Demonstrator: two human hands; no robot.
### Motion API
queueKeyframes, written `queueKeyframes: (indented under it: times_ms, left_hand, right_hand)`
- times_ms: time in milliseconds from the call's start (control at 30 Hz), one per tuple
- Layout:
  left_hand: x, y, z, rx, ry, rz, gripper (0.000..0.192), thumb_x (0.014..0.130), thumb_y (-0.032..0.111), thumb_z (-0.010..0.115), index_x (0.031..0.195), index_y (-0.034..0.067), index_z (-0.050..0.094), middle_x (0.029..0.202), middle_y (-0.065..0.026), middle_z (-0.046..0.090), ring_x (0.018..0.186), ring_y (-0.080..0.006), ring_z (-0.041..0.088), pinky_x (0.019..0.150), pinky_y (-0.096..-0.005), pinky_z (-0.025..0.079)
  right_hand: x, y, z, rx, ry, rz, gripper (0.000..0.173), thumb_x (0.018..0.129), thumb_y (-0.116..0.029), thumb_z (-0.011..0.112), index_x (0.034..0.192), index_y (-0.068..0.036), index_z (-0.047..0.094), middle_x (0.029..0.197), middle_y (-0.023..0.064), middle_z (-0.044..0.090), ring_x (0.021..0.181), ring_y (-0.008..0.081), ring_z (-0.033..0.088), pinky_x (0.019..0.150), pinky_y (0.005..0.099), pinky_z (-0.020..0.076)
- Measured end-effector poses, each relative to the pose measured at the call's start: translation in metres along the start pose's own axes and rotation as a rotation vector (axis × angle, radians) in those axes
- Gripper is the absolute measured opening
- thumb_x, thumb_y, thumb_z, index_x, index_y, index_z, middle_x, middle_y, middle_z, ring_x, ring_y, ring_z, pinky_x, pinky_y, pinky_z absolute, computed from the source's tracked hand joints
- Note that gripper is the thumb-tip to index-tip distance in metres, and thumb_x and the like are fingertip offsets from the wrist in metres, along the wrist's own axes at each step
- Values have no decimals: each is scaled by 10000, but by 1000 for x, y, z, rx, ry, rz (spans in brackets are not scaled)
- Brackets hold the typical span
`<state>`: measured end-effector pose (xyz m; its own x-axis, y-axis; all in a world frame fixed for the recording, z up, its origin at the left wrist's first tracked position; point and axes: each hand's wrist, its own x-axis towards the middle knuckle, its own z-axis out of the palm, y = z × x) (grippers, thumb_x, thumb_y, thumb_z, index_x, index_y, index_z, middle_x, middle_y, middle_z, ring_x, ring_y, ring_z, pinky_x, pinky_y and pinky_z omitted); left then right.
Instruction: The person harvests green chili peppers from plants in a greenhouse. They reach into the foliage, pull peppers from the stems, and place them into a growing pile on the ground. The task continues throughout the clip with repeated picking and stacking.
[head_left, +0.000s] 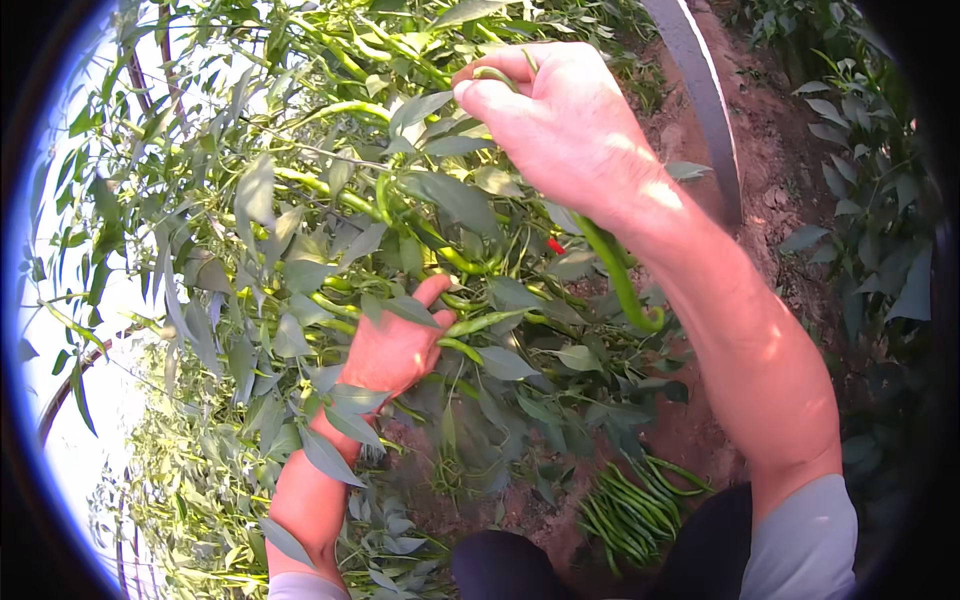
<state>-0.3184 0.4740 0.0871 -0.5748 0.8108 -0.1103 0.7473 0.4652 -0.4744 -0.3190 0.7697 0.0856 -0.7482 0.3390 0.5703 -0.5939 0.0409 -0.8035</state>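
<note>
My right hand (562, 124) is raised over the top of a pepper plant, thumb and fingers pinched on a thin curved green chili pepper (495, 74), most of it hidden by the hand. A long green chili pepper (619, 274) with a hooked tip hangs below my right wrist; its upper end is hidden. Lower and to the left, my left hand (397, 349) reaches in among the leaves. Green chili peppers (487, 322) lie against its fingertips, and leaves partly cover the hand, so its grip is unclear.
A pile of long green chili peppers (634, 510) lies on the reddish soil (757, 142) beside my dark-clothed knee (502, 562). A curved grey band (701, 97) arches at upper right. More plants (870, 172) line the right side. A small red spot (555, 246) shows amid leaves.
</note>
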Motion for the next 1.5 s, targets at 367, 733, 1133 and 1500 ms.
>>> queueKeyframes:
  times_ms: [367,733,1133,1500]
  left_hand:
    - [-9,-13,9,-32,-19,-8,453,744,63,749,1195,87,771,1419,-114,626,1041,-354,688,901,-460,567]
    - [-6,-2,4,52,-120,-67,522,698,43,788,1209,143,751,1459,-62,585,983,-356,704,850,-460,595]
    - [-10,-5,8,97,-117,-67,501,707,44,780,1199,141,766,1445,-30,588,871,-334,692,807,-451,596]
    - [-12,-3,9,72,-99,-70,526,632,-11,738,1144,110,761,1441,-92,615,1110,-366,704,913,-464,574]
  right_hand:
    - [-137,183,-12,-603,-575,531,282,983,-302,666,1095,-63,766,1058,238,744,1004,404,722,913,536,555]
    - [-128,264,78,-573,-336,330,434,986,-434,656,1372,-241,698,1335,109,728,1232,364,689,1047,483,544]
    - [-119,241,62,-363,-493,300,496,940,-431,727,1367,-186,662,1290,124,731,1191,308,697,1027,429,558]
    - [-98,268,31,-181,-561,173,347,906,-390,756,970,-49,775,896,179,767,837,331,743,751,474,564]
